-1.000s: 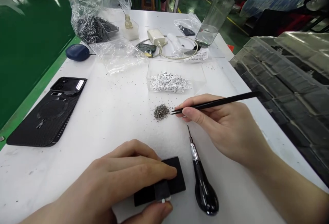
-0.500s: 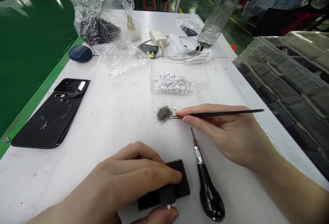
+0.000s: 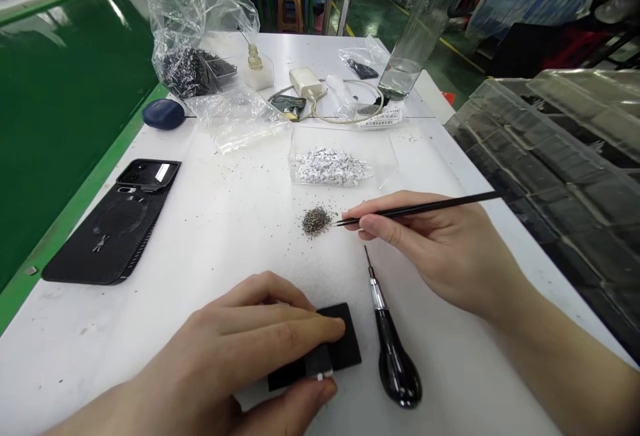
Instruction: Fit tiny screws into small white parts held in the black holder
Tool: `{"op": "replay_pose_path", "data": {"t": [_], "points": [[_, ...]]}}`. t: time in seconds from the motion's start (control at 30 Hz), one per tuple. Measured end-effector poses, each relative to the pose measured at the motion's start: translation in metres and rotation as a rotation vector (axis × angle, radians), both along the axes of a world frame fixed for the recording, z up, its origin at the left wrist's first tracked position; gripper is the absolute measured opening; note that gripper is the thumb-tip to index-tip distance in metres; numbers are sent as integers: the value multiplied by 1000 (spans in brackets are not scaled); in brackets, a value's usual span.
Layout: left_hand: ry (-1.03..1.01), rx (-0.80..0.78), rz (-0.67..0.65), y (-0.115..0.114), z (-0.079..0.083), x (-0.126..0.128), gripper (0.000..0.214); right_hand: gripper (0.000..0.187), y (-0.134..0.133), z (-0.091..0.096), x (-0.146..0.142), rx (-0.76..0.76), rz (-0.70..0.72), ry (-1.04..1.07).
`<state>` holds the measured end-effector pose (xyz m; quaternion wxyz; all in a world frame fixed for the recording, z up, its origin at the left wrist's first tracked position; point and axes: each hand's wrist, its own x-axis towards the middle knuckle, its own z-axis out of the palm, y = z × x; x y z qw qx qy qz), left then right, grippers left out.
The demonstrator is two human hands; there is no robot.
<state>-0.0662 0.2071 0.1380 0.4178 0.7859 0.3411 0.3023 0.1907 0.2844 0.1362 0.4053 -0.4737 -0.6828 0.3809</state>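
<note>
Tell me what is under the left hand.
Under the left hand lies a flat black rectangular piece; whatever the palm and fingers cover on that piece cannot be seen.

Green floor (image 3: pixel 370 16), orange stool (image 3: pixel 291 9), green panel (image 3: pixel 65 123)

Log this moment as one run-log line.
left hand: on black rectangular pad | right hand: holds thin black pick, tip beside dark granule pile | nearby: black-handled awl on white table
</note>
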Motion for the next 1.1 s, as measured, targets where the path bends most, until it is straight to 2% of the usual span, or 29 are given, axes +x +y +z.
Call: {"op": "replay_pose_path", "data": {"t": [0.23, 0.4, 0.53, 1.1], "points": [[-22, 135, 126, -4, 1, 2, 39, 5, -14, 10, 3, 6, 120, 217], [21, 132, 137, -3, 3, 3, 29, 13, -27, 13, 1, -2, 404, 338], [9, 121, 130, -2, 6, 5, 13, 18, -29, 9, 0, -23, 549, 292], [15, 86, 74, -2, 9, 5, 15, 25, -28, 8, -2, -15, 566, 273]]}}
